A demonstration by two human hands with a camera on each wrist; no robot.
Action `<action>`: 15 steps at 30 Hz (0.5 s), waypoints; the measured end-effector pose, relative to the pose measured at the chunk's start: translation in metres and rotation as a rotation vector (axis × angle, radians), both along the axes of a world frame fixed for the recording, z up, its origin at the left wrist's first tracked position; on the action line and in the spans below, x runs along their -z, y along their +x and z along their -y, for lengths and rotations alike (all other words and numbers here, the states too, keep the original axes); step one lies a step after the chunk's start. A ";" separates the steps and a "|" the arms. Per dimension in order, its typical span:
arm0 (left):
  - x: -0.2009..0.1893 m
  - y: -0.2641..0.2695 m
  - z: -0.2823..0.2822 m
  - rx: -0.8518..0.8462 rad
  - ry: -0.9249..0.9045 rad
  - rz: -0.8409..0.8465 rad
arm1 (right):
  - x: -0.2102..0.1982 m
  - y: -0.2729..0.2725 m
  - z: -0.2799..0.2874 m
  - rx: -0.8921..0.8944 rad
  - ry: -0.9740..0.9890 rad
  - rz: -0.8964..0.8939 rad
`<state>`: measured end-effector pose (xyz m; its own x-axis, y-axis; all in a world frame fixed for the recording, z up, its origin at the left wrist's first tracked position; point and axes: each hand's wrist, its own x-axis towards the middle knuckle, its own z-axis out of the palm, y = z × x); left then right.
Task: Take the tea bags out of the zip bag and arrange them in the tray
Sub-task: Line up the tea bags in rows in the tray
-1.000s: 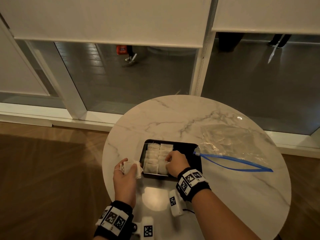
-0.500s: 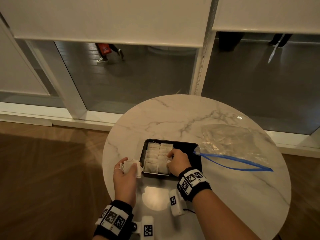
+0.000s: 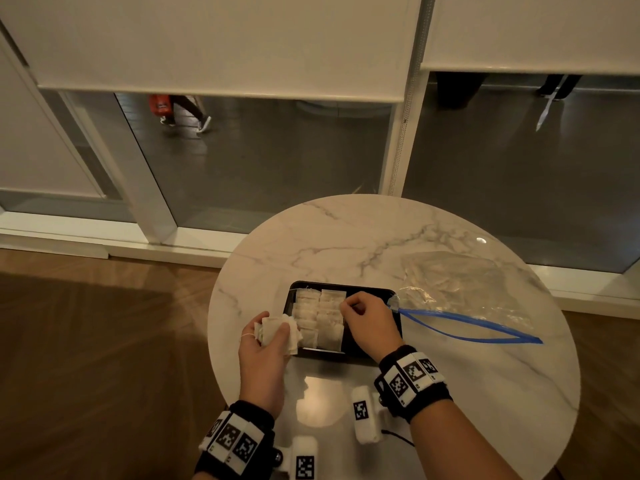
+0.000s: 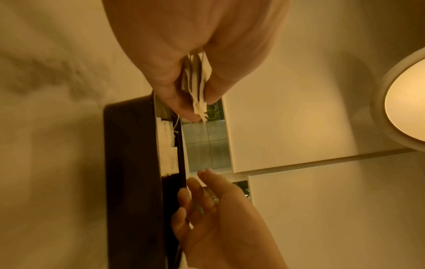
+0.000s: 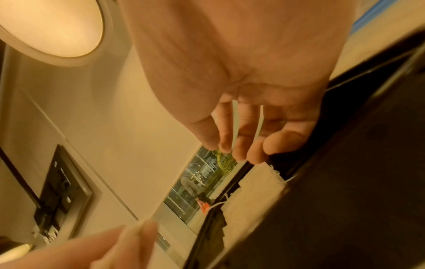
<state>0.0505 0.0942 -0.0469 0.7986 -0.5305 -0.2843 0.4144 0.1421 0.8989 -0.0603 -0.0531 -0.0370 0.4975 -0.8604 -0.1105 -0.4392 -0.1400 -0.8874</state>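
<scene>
Our left hand (image 3: 265, 355) clamps spare tea bags (image 3: 277, 332); our right hand (image 3: 369, 322), fingers curled, seemingly empty, hovers over the tray (image 3: 375, 294). Brushing the rows could scatter them.

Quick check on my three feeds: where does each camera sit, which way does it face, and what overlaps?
Head: worn on the head, looking forward and down at the table, tray and zip bag; both forearms and hands show.
Left wrist: looks along the left hand holding tea bags, beside the tray; the right hand shows too.
Right wrist: looks along the right hand over the tray; blurred left fingers below.
Shared: all three see the tray and both hands.
</scene>
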 end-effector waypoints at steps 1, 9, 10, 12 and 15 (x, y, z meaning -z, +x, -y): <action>-0.002 -0.004 0.002 0.025 -0.031 -0.040 | -0.005 -0.004 -0.005 -0.036 0.049 0.042; -0.010 -0.025 0.010 0.212 -0.056 -0.045 | -0.031 -0.035 -0.034 -0.206 0.304 0.179; -0.013 -0.027 0.010 0.228 -0.060 -0.054 | -0.031 -0.036 -0.034 -0.197 0.312 0.195; -0.017 -0.031 0.012 0.248 -0.071 -0.062 | -0.033 -0.036 -0.035 -0.196 0.310 0.200; -0.021 -0.034 0.014 0.245 -0.078 -0.043 | -0.036 -0.037 -0.037 -0.200 0.299 0.210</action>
<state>0.0165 0.0806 -0.0258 0.6316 -0.7283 -0.2658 0.4828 0.1013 0.8698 -0.0971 -0.0160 -0.0005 0.6903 -0.6895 -0.2191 -0.2346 0.0732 -0.9693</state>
